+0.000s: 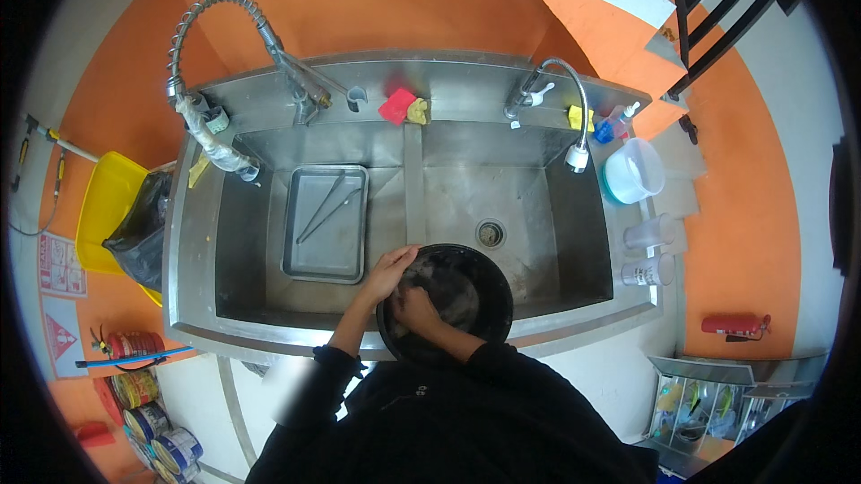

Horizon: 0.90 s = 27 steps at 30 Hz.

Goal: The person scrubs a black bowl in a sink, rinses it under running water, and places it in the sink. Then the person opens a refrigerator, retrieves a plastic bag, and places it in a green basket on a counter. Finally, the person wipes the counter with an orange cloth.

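A round black pan (481,295) is tilted over the sink's front edge, close to my body. My left hand (392,273) grips its upper left rim, thumb and fingers at the edge. Inside the pan, my right hand (416,312) presses against the inner left wall with fingers curled; whether it holds something is hidden. Pale, cloudy wet marks show on the pan's inner surface. To the left, a rectangular metal tray (303,208) lies in the left basin with metal tongs (328,208) on it.
A steel divider (414,195) splits the sink. Above it hang a spring-neck faucet (176,46) and a flexible tap (575,80). A red cloth (397,106) rests on the back ledge. A white tub (635,171) and plastic cups (649,270) line the right edge; a yellow bin (101,208) stands left.
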Tool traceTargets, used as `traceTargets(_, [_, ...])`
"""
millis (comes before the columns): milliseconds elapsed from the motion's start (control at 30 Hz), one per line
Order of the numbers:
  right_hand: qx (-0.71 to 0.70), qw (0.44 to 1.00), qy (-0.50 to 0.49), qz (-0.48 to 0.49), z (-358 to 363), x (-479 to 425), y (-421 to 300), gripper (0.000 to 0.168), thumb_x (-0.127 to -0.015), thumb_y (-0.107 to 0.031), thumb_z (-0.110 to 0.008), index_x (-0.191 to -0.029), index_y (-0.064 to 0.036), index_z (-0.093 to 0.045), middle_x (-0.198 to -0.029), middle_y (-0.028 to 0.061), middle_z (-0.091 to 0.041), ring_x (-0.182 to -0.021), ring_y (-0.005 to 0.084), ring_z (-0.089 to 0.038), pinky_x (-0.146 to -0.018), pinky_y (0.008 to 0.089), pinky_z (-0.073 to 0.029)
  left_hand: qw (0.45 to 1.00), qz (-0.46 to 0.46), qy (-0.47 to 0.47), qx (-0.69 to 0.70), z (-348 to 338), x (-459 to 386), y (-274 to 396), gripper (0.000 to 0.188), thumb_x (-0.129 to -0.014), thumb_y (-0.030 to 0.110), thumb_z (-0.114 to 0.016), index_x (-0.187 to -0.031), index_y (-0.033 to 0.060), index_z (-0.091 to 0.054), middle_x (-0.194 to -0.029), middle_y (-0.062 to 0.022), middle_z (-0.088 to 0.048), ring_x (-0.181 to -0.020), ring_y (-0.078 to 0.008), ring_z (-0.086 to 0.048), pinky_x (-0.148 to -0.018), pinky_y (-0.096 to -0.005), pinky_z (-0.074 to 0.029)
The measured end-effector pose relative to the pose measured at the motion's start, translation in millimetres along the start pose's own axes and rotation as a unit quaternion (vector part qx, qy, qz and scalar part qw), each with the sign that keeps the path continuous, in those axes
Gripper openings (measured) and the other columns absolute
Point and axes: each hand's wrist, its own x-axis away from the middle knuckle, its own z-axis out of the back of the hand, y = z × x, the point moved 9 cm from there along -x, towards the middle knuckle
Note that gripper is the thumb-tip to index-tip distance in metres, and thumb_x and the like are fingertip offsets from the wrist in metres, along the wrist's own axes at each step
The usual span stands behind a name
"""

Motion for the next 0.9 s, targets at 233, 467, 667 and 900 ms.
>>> traceTargets(233, [0.013,0.996,-0.078,0.029,-13.3,10.5,-4.2,0.021,-0.077,-0.013,-0.054,-0.088,0.005,-0.055,-0.075,0.0264,-0.058,-0.070,0.0436,-0.057,-0.064,0.0478,-0.046,1.000,-0.013,0.003,-0.011,-0.3,3.2,7.4,0.037,-0.093,0.029,-0.044,-0.111,-0.0014,-0.057,-0.102,-0.0033,-0.060,-0.095,-0.0105,-0.052,-0.088,-0.0224,-0.037])
traceTargets(467, [-0.018,0.992,-0.124,-0.026,-20.0,-10.2,15.1,0.021,-0.078,-0.011,-0.051,-0.091,0.004,-0.055,-0.074,0.0259,-0.059,-0.068,0.0436,-0.057,-0.064,0.0488,-0.046,1.000,-0.005,-0.008,0.030,1.2,6.3,3.7,0.035,-0.094,0.027,-0.043,-0.109,-0.0011,-0.058,-0.098,-0.0022,-0.061,-0.091,-0.0097,-0.053,-0.084,-0.0224,-0.040])
traceTargets(667, [0.022,0.991,-0.092,0.090,-17.1,5.5,-11.6,0.021,-0.078,-0.011,-0.051,-0.090,0.005,-0.058,-0.077,0.0246,-0.059,-0.071,0.0390,-0.059,-0.064,0.0449,-0.046,0.998,-0.015,-0.008,0.060,-1.0,5.8,1.4,0.034,-0.094,0.026,-0.043,-0.109,-0.0013,-0.057,-0.098,-0.0020,-0.060,-0.091,-0.0093,-0.052,-0.084,-0.0223,-0.040])
traceTargets(900, [-0.002,0.993,-0.092,0.070,-19.1,-10.0,-0.1,0.020,-0.077,-0.012,-0.053,-0.086,0.005,-0.060,-0.078,0.0242,-0.060,-0.074,0.0400,-0.058,-0.065,0.0438,-0.046,0.999,-0.006,-0.007,0.049,6.8,-1.6,-4.8,0.034,-0.094,0.025,-0.043,-0.111,-0.0018,-0.056,-0.100,-0.0024,-0.060,-0.091,-0.0100,-0.053,-0.085,-0.0228,-0.040])
